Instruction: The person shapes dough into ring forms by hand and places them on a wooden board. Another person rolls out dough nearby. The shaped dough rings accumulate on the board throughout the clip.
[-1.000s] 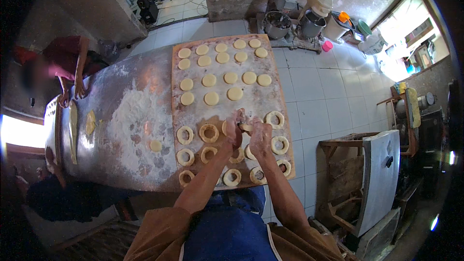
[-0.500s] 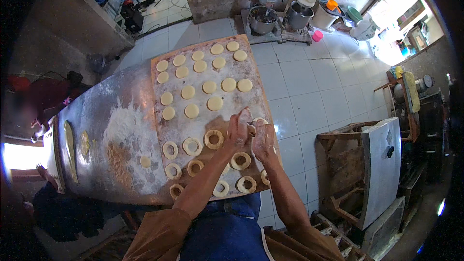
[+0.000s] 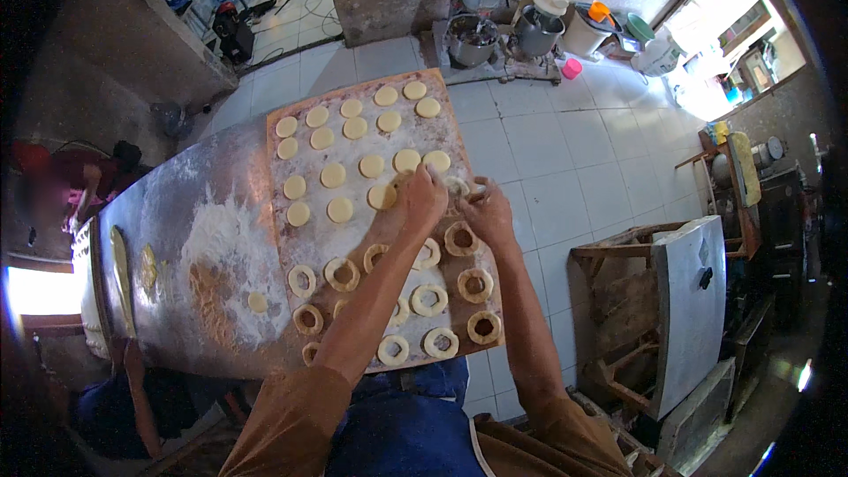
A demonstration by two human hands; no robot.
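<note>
the left hand (image 3: 424,197) and the right hand (image 3: 488,212) meet close to the right edge of the floured board (image 3: 318,238), with a pale dough ring (image 3: 455,184) between them. that ring lies at or just above the board near this edge; i cannot tell whether it touches the wood. the left hand is curled into a loose fist, its fingertips hidden, so whether it has hold of anything i cannot tell. the right hand is half closed, thumb and fingers bent together beside the ring — gripping or merely touching is too blurred to say. having a hand on each side probably supports the soft ring and keeps its shape even.

other dough rings (image 3: 416,300) fill the near half of the board, toward the near edge, while flat dough rounds (image 3: 340,210) sit in spaced rows toward the far edge. the grouping looks like a way of keeping the two shapes sorted, and the gaps likely stop pieces sticking. on the metal bench (image 3: 238,155), loose flour (image 3: 216,225) spreads beside the board's left edge — handy for dusting, i would judge — and a long dough strip (image 3: 119,278) lies near the bench's left end.
</note>
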